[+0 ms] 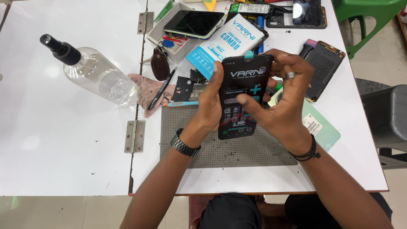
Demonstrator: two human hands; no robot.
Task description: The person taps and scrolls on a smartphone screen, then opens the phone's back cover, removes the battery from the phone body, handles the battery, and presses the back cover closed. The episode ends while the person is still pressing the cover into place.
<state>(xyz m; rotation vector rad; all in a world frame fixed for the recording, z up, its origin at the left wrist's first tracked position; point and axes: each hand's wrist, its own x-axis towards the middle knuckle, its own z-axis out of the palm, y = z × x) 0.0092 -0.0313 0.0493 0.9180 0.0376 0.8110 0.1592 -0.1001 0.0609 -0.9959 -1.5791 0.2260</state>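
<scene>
Forearms, two, enter from the bottom edge; a metal watch (185,146) sits on the left wrist, a black cord bracelet (308,153) on the right.

Item 1: left hand (210,101), its grip closed around the left edge of a black phone-shaped panel (242,96), thumb tip at the panel's upper left corner.

Item 2: right hand (283,98), ring on one finger, its grip clasping the same panel from the right, fingers curled over the top edge, thumb laid across the printed front face.

Item 3: the panel, held upright and slightly tilted between both grips, above a grey perforated mat (224,146) that lies on the white surface (63,144).

Beyond the grips: a blue and white flat package (227,44), a dark phone (194,22) resting on an open box, and a stripped phone frame (306,13).

Right of the right grip: a black phone back (324,68), and a pale green card (324,127) partly under the hand.

Left of the left grip: a black pen (162,89), a pink cloth (146,91), a brown key fob (160,63), and, well apart, a clear spray bottle (91,72) lying on its side. Two metal hinges (135,135) join the surface's halves.
</scene>
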